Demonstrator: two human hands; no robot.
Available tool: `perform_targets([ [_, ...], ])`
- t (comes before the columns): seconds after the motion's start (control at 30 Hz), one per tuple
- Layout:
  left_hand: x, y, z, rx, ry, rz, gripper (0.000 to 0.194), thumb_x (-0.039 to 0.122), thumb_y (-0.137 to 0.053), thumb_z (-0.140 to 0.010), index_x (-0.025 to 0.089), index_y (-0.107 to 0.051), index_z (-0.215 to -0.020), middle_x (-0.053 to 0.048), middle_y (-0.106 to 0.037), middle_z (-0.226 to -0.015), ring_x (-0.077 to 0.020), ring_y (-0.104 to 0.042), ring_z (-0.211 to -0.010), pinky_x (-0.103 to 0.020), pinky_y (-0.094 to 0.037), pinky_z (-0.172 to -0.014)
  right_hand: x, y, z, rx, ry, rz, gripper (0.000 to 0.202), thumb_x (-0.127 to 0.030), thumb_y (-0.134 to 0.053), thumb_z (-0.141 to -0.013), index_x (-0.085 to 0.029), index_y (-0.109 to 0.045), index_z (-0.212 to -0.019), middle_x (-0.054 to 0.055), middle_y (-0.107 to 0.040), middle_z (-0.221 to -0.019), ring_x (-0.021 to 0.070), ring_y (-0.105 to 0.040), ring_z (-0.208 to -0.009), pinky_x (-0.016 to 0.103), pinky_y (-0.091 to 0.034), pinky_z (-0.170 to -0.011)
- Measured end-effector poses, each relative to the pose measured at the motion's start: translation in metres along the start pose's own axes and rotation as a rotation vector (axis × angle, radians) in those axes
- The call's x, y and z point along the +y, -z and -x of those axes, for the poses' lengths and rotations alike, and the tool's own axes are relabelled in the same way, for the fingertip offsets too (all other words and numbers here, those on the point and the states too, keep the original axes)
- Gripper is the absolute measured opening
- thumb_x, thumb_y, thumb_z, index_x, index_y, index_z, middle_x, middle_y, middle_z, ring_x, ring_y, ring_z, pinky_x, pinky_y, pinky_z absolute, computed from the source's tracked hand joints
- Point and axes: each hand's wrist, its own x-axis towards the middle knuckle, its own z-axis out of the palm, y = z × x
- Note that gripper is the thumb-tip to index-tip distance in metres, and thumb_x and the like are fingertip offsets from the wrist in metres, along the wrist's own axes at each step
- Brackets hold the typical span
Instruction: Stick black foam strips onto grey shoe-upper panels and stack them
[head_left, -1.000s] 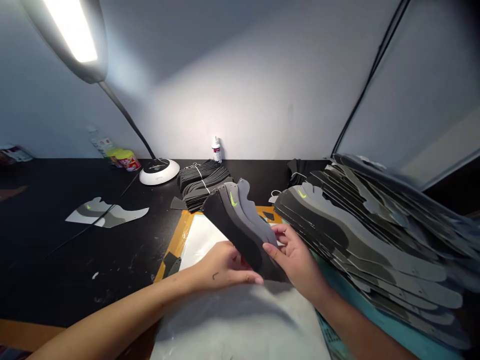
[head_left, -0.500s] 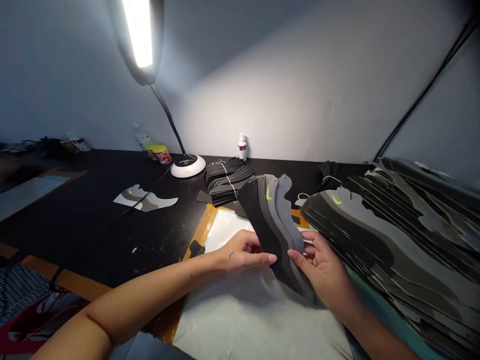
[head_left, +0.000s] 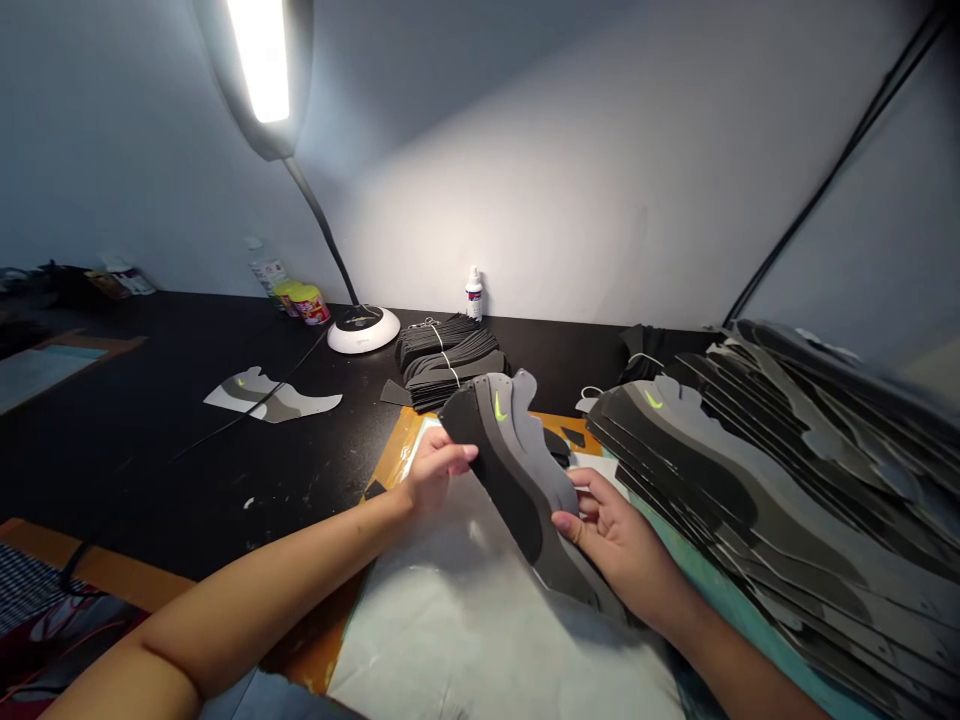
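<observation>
Between my hands a shoe upper panel (head_left: 517, 480) is tilted up over a white sheet (head_left: 450, 620). It has layered black and grey bands and a small yellow-green swoosh near its top. My left hand (head_left: 439, 465) grips the dark edge on the left, thumb on the face and fingers partly hidden behind. My right hand (head_left: 611, 525) pinches the light grey edge on the right, lower down. A stack of similar panels (head_left: 750, 490) lies to the right of my right hand. Behind the held panel sits a tied bundle of dark pieces (head_left: 442, 360).
A lit desk lamp (head_left: 364, 328) stands at the back left, its cord crossing the black table. A small white bottle (head_left: 474, 295) is by the wall. One loose panel (head_left: 274, 395) lies on the left, and yellow-and-red cans (head_left: 309, 303) stand behind it.
My left hand has moved up along the panel's dark edge. The panel has turned flatter towards me and its layers lie closer together. My right hand keeps its grip; the view has shifted slightly.
</observation>
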Motion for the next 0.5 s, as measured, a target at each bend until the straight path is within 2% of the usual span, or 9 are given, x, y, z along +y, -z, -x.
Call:
perform_targets([
  [0.07,0.004,0.005,-0.006,0.087,-0.042,0.025,0.045,0.033,-0.061,-0.062,0.019,-0.023,-0.044,0.006,-0.019,-0.044,-0.0061,-0.02,-0.044,-0.024,-0.017,-0.047,-0.001,0.001,-0.001,-0.025,-0.024,-0.027,0.035,-0.051,-0.065,-0.089,-0.023,-0.053,-0.106,0.005,-0.071,-0.096,0.0188,-0.068,-0.085,0.03,-0.052,-0.076],
  [0.17,0.008,0.009,-0.01,0.129,-0.062,0.033,0.043,0.031,-0.061,-0.061,0.02,-0.022,-0.047,0.006,-0.017,-0.048,-0.0061,-0.018,-0.045,-0.024,-0.015,-0.046,0.0,0.001,-0.003,-0.06,-0.065,-0.076,0.036,-0.051,-0.066,-0.089,-0.024,-0.051,-0.107,0.005,-0.071,-0.097,0.019,-0.069,-0.084,0.031,-0.053,-0.076],
  [0.4,0.001,0.015,-0.005,0.066,-0.16,-0.008,0.049,0.044,-0.061,-0.071,0.02,-0.025,-0.049,0.004,-0.022,-0.052,-0.0091,-0.022,-0.05,-0.026,-0.017,-0.049,0.002,0.001,-0.002,-0.065,-0.079,-0.055,0.039,-0.055,-0.066,-0.088,-0.024,-0.052,-0.106,0.004,-0.069,-0.095,0.0185,-0.067,-0.084,0.029,-0.052,-0.074],
  [0.5,-0.002,0.019,-0.006,0.053,-0.213,-0.023,0.045,0.044,-0.056,-0.075,0.02,-0.026,-0.051,0.003,-0.023,-0.052,-0.0107,-0.022,-0.052,-0.028,-0.018,-0.051,0.004,0.002,-0.001,-0.051,-0.083,-0.018,0.04,-0.057,-0.064,-0.089,-0.023,-0.051,-0.106,0.004,-0.068,-0.094,0.0182,-0.065,-0.083,0.028,-0.05,-0.072],
])
